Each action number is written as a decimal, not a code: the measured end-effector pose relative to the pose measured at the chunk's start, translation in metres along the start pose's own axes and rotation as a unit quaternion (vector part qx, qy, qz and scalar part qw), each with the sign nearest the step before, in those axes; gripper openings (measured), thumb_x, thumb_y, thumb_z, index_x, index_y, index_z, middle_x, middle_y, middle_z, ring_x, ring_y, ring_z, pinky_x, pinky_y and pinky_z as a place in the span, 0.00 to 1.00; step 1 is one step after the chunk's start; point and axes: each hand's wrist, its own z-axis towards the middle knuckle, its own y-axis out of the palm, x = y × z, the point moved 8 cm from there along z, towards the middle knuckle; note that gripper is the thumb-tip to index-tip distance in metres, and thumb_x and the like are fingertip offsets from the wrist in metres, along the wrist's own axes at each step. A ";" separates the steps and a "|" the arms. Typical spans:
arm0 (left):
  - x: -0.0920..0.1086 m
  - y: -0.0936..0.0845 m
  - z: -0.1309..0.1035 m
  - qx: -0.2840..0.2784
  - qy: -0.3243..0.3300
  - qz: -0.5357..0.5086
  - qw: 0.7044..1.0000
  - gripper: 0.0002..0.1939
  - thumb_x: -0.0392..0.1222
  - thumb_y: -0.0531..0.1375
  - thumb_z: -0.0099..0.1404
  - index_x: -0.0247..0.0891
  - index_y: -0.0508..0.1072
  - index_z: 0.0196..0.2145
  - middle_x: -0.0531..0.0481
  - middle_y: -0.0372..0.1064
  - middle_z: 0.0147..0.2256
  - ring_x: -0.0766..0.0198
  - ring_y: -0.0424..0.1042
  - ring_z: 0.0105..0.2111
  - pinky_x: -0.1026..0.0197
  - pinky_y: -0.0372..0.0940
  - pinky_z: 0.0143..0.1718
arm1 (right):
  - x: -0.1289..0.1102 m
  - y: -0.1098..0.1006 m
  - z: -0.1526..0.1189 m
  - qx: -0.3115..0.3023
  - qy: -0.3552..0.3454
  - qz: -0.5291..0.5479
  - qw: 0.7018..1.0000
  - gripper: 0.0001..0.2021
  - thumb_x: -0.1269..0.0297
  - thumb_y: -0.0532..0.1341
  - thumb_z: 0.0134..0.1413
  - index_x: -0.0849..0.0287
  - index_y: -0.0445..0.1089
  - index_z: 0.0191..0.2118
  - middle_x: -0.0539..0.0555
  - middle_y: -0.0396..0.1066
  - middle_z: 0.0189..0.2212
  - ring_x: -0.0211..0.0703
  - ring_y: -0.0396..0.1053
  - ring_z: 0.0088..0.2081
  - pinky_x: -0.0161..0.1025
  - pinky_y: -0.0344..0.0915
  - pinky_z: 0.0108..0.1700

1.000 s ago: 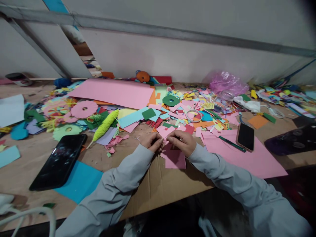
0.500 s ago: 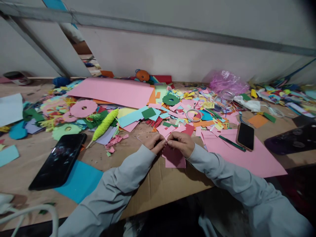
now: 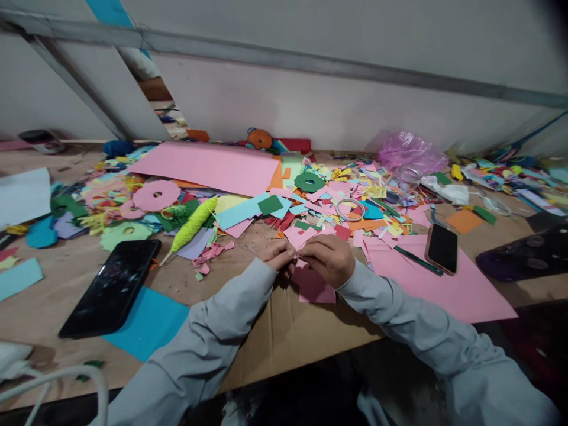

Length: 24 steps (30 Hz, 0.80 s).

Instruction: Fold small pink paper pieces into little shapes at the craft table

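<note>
My left hand [image 3: 278, 257] and my right hand [image 3: 327, 258] meet at the middle of the work surface, fingertips almost touching. Both are closed in a pinch. Whatever sits between the fingertips is too small to make out. Beneath my right hand lies a pink paper rectangle [image 3: 317, 290], partly covered by that hand. Pink paper scraps [image 3: 300, 236] and a red paper piece [image 3: 342, 231] lie just beyond the fingers. A sheet of brown cardboard [image 3: 284, 343] extends under both wrists.
On the left lie a large black phone [image 3: 110, 290], blue paper [image 3: 148, 325] and a stick wound with yellow-green yarn [image 3: 194, 225]. A smaller phone [image 3: 442, 248] and a green pen [image 3: 418, 260] rest on a pink sheet [image 3: 465, 296]. A tape roll [image 3: 350, 209] lies among scraps.
My right hand has turned slightly, its fingers now stretched more toward the left fingertips. The left hand stays pinched. The whole view has shifted a little.
</note>
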 end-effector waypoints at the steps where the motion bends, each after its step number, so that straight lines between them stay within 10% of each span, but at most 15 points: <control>1: -0.001 0.000 0.000 -0.001 -0.002 0.002 1.000 0.14 0.50 0.57 0.61 0.36 0.64 0.27 0.55 0.65 0.18 0.71 0.64 0.16 0.69 0.57 0.18 | 0.001 0.000 0.000 -0.002 0.009 0.008 1.000 0.06 0.65 0.58 0.58 0.57 0.73 0.35 0.55 0.73 0.32 0.40 0.70 0.35 0.37 0.65 0.36; 11: 0.013 -0.001 -0.001 0.046 0.120 0.099 0.987 0.15 0.52 0.57 0.61 0.36 0.68 0.33 0.53 0.68 0.25 0.72 0.64 0.20 0.67 0.60 0.23 | 0.027 -0.004 -0.002 0.019 0.170 0.171 0.970 0.08 0.61 0.62 0.53 0.59 0.71 0.29 0.53 0.70 0.25 0.39 0.66 0.30 0.37 0.63 0.33; 24: 0.025 -0.006 0.000 0.046 0.213 0.214 0.952 0.10 0.46 0.56 0.62 0.37 0.71 0.31 0.51 0.67 0.25 0.67 0.66 0.26 0.64 0.62 0.29 | 0.034 0.005 -0.006 0.006 0.212 0.199 0.957 0.11 0.56 0.63 0.52 0.61 0.71 0.29 0.53 0.70 0.26 0.38 0.66 0.29 0.35 0.63 0.31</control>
